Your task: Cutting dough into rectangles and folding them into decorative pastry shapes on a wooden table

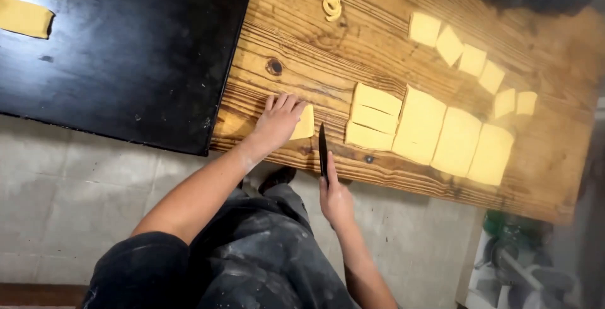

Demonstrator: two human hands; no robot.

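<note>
Yellow dough piece [305, 124]: lying on the wooden counter [296, 44], under the left fingertips.
Left hand [277, 122]: pressing flat, fingers together, clamping nothing.
Right hand [334, 198]: gripping a knife [322, 150], blade pointing away, just right of that piece.
Cut dough row [428, 132]: sitting further right of the knife.
Black board [126, 50]: lying left of the left hand.

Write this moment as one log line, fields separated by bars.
left hand: flat on dough piece | right hand: holds knife | dough sheet: partly cut | surface: wooden table
</note>
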